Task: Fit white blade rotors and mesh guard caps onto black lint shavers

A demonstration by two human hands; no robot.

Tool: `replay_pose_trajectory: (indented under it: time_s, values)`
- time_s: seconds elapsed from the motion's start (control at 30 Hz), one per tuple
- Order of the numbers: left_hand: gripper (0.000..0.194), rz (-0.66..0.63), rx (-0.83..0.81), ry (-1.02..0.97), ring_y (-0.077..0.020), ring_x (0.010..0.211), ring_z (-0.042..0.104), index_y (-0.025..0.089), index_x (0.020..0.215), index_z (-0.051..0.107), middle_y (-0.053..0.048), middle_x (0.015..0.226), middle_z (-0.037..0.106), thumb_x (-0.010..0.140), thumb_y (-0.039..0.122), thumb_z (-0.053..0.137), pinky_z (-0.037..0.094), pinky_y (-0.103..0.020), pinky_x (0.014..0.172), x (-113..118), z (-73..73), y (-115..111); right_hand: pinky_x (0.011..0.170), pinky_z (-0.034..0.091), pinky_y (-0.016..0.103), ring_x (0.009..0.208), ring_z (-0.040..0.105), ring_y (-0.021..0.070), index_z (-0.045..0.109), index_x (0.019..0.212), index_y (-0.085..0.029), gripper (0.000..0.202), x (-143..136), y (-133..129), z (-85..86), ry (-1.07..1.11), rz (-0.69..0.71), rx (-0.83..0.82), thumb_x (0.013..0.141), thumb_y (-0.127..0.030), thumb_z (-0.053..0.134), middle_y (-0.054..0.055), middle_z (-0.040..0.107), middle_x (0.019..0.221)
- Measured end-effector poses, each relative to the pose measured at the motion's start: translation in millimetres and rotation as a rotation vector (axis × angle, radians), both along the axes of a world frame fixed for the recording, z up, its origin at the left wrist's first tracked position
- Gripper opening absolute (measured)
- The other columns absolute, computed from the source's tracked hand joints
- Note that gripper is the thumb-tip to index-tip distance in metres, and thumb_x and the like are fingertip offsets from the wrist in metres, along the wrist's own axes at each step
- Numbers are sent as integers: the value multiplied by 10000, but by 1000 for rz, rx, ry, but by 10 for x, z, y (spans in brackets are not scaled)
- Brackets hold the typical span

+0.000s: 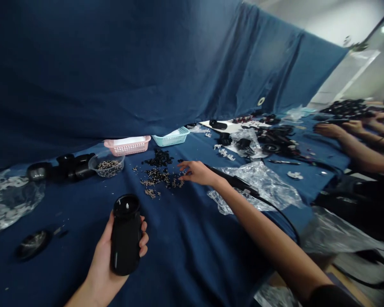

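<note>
My left hand (106, 251) is wrapped round an upright black cylindrical housing (125, 238). The housing's open top faces me, and a small white peg shows inside. My right hand (195, 172) reaches over a spread of small screws (160, 175), its fingers curved and apart at the pile's right edge. Whether a screw lies between the fingertips is too small to see. Just beyond my right wrist a corded black electric screwdriver (235, 181) lies across clear plastic; part of it is hidden behind the hand. Small black parts (160, 157) are heaped behind the screws.
A clear bowl of screws (109, 166) stands beside black housings (73, 166). Pink (128, 147) and light blue (171, 138) baskets line the curtain. Clear plastic bags (259, 183) lie at right, a bag of white parts (9, 200) at left. Other people's hands (331, 130) work far right.
</note>
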State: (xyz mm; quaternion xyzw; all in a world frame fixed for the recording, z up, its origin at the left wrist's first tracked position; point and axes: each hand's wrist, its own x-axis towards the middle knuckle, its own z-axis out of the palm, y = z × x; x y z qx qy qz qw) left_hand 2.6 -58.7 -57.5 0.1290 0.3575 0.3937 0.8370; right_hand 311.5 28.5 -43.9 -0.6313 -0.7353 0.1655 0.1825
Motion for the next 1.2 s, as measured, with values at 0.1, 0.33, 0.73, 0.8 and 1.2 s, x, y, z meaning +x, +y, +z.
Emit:
replay_pose_trajectory:
  time_s: [0.1, 0.33, 0.73, 0.8, 1.2]
  values:
    - [543, -6, 16, 13, -158, 550, 563, 55, 895, 724, -115, 735, 648, 1008, 439, 357, 471, -257, 464, -4, 19, -5, 894, 574, 431, 1055, 662, 230, 616, 1243, -171, 304, -27, 285, 43, -61, -14, -62, 984, -330, 625, 92, 640, 1246]
    - [600, -70, 56, 2, -167, 534, 568, 57, 882, 734, -103, 657, 620, 1004, 493, 341, 428, -245, 439, -17, -24, 30, 888, 577, 428, 1057, 660, 236, 617, 1241, -167, 307, -157, 980, 196, -140, -99, -151, 984, -335, 624, 90, 636, 1253]
    - [669, -64, -30, -69, -176, 537, 593, 73, 888, 713, -90, 644, 623, 981, 601, 314, 408, -254, 438, 2, -106, 41, 886, 577, 427, 1049, 662, 231, 618, 1237, -167, 303, -530, 1201, -40, -160, 54, -127, 987, -339, 619, 91, 638, 1248]
    - [674, -60, -50, -78, -179, 553, 601, 76, 883, 707, -89, 642, 624, 970, 624, 324, 412, -255, 445, 3, -106, 35, 887, 577, 420, 1046, 662, 226, 624, 1229, -175, 288, -597, 1164, -136, -162, 104, -103, 991, -338, 613, 89, 640, 1247]
    - [709, -114, -101, -102, -186, 529, 617, 93, 864, 675, -80, 654, 642, 938, 692, 304, 422, -287, 486, 0, -114, 96, 880, 578, 426, 1029, 667, 220, 619, 1227, -162, 294, -559, 1099, -452, -165, 213, 70, 987, -332, 620, 91, 647, 1223]
